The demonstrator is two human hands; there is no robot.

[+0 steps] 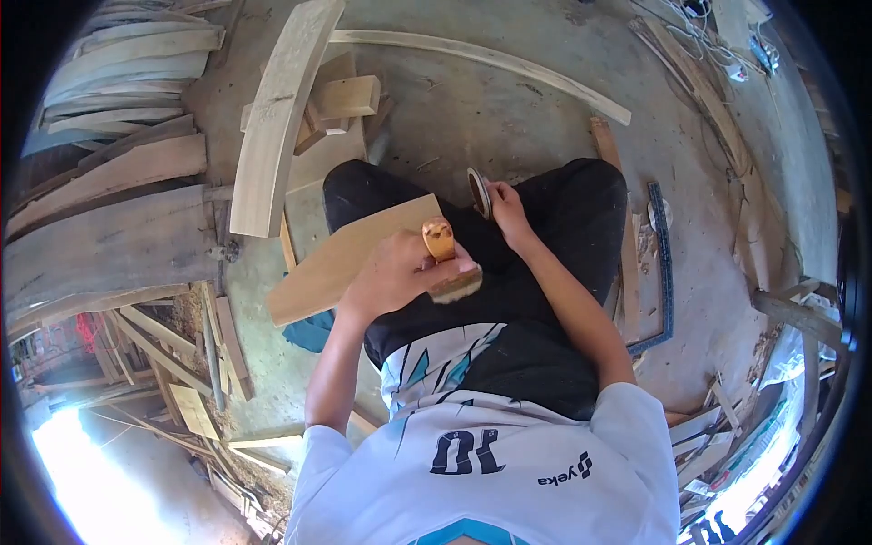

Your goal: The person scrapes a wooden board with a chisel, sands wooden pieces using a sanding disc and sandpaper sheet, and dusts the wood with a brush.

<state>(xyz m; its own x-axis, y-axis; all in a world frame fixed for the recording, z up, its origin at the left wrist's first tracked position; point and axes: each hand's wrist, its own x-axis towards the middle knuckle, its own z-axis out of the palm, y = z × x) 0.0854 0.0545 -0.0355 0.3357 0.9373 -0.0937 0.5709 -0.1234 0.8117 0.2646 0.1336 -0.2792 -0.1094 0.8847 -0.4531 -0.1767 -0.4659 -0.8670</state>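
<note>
My left hand (392,271) is closed around a paintbrush (440,242) with an orange-brown wooden handle. Its wide, pale bristles point down toward my lap. Beneath and beside that hand, a flat tan wooden board (350,247) lies slanted across my left thigh. Over my other thigh, my right hand (509,214) grips a small round dish or lid (479,193) by its edge. The dish is tilted on its side, with a pale rim and a dark brown inside. What the brown is, I cannot tell.
A long thick plank (283,118) rises at the upper left, beside stacked wood blocks (349,96). A thin curved strip (490,56) lies on the floor ahead. A dark carpenter's square (664,263) is at my right. Rough boards (118,236) are piled on the left.
</note>
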